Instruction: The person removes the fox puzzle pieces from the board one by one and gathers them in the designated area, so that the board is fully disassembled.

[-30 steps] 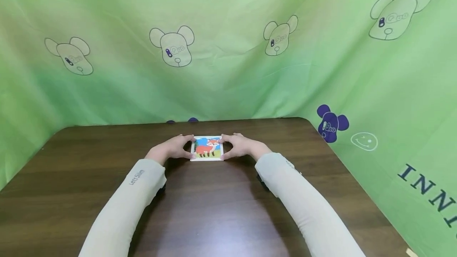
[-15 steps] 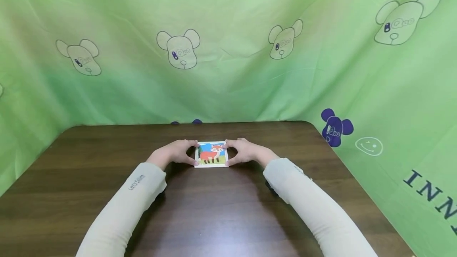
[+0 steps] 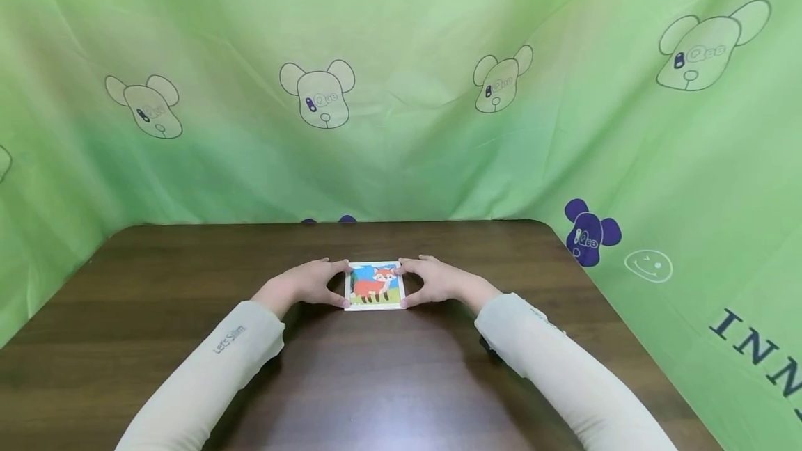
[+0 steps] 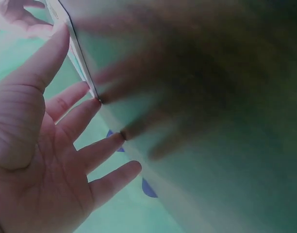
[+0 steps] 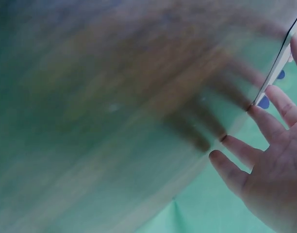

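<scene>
A small square fox picture (image 3: 374, 287) with a white border lies on the brown table, ahead of me and near the middle. My left hand (image 3: 311, 282) holds its left side, thumb at the near corner and forefinger at the far one. Mirroring this, my right hand (image 3: 441, 281) holds the right side by both corners. The left wrist view has the picture's pale edge (image 4: 80, 60) between thumb and first fingers, the other fingers spread on the tabletop. In the right wrist view the same edge (image 5: 279, 60) meets the thumb and first fingers; most of the picture is out of sight.
The dark wooden table (image 3: 376, 381) has a glossy top that reflects the hands. Behind it and along its right side hangs a green curtain (image 3: 401, 152) printed with bear heads. The table's far edge runs a short way beyond the picture.
Both hands have drawn the fox picture a little toward me, away from the table's far edge. Their hold on its corners looks the same. The head view has shifted slightly.
</scene>
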### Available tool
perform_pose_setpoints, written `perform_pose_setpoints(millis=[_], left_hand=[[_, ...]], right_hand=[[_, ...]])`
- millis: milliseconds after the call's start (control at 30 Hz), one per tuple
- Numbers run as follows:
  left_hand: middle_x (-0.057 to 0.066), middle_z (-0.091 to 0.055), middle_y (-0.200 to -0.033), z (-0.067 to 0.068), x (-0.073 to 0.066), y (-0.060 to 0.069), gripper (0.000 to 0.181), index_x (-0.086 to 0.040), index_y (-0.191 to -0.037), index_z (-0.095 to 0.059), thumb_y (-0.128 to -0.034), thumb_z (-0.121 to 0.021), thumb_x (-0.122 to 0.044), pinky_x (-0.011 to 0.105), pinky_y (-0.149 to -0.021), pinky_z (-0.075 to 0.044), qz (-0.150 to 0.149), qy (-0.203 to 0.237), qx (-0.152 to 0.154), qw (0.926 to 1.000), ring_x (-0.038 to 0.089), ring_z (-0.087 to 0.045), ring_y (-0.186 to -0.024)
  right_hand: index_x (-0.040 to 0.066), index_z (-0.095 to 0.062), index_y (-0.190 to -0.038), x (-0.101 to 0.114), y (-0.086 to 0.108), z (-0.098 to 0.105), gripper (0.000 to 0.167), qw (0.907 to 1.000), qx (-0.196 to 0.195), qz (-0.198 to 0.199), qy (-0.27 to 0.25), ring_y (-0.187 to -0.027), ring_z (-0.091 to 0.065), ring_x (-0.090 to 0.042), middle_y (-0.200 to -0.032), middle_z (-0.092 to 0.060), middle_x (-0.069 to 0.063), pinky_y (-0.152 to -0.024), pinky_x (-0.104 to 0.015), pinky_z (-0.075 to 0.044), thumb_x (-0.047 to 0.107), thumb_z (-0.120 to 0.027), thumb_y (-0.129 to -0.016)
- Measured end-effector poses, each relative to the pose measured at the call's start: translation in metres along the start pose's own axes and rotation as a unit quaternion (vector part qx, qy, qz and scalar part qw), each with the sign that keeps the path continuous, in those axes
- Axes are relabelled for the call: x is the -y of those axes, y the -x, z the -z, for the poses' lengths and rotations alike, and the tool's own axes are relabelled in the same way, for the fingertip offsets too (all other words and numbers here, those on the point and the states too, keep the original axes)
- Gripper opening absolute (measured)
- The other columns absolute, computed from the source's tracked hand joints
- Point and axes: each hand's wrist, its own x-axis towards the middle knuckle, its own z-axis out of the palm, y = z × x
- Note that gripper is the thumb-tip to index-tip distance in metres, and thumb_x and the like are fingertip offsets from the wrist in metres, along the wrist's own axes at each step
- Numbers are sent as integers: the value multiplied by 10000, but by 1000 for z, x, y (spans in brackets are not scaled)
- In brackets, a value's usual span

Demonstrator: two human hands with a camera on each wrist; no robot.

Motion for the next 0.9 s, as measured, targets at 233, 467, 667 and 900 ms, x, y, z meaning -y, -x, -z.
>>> perform_pose_setpoints(millis=[233, 467, 667, 900], left_hand=[[119, -463, -1535, -5, -4, 8, 750, -172, -1470, -478, -842, -764, -465, 558, -1157, -329, -93, -186, -94, 9997, 388, -315, -1481], [116, -486, -1517, -8, -12, 16, 759, -199, -1472, -475, -832, -762, -491, 589, -1112, -372, 6, -365, -123, 9993, 366, -344, -1472], [114, -485, -1518, -12, -16, 26, 781, -214, -1484, -468, -823, -763, -507, 607, -1091, -388, 79, -456, -82, 9989, 357, -370, -1458], [90, -491, -1518, -21, -19, 38, 790, -205, -1485, -470, -821, -759, -521, 584, -1079, -412, -64, -476, -202, 9986, 352, -372, -1459]], right_hand=[[119, -525, -1440, 3, 10, -3, 698, 9998, 51, 101, 137, -1475, -230, -494, -1613, -336, -121, -1172, -597, -271, 407, -767, -852], [114, -551, -1411, 6, 19, -5, 679, 9994, -18, 200, 277, -1456, -291, -471, -1591, -377, -124, -1157, -576, -312, 409, -776, -842], [93, -576, -1384, 14, 28, -9, 673, 9984, -123, 356, 411, -1416, -369, -460, -1560, -415, -166, -1133, -553, -358, 408, -788, -828], [145, -585, -1387, 19, 37, -16, 671, 9988, -140, 271, 376, -1418, -381, -409, -1571, -416, -107, -1104, -546, -390, 428, -796, -816]])
